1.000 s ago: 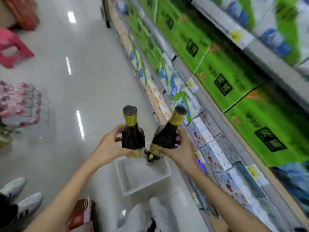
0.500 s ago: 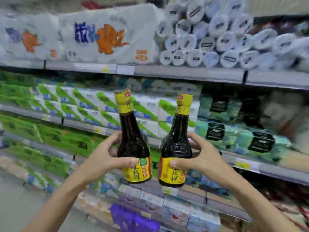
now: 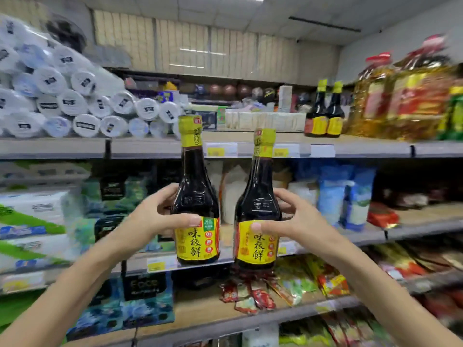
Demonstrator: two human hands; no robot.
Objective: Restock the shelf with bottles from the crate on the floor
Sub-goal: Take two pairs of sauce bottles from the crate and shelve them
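I hold two dark sauce bottles with yellow labels and yellow neck wraps upright in front of the shelves. My left hand [image 3: 157,216] grips the left bottle [image 3: 196,194] around its shoulder. My right hand [image 3: 292,219] grips the right bottle [image 3: 258,206] the same way. Both bottles stand side by side, nearly touching, below the top shelf [image 3: 250,146]. Two matching bottles [image 3: 324,111] stand on that top shelf to the right. The crate is out of view.
Wrapped paper rolls [image 3: 75,101] fill the top shelf's left side. Large oil jugs [image 3: 406,96] stand at its right. Tissue packs [image 3: 32,226] and snack bags [image 3: 300,279] sit on lower shelves. A bare stretch of top shelf lies between the rolls and the two bottles.
My view swung up from the floor and crate to the shelves, then further right and higher. Both hands lifted the two bottles along, still gripped.
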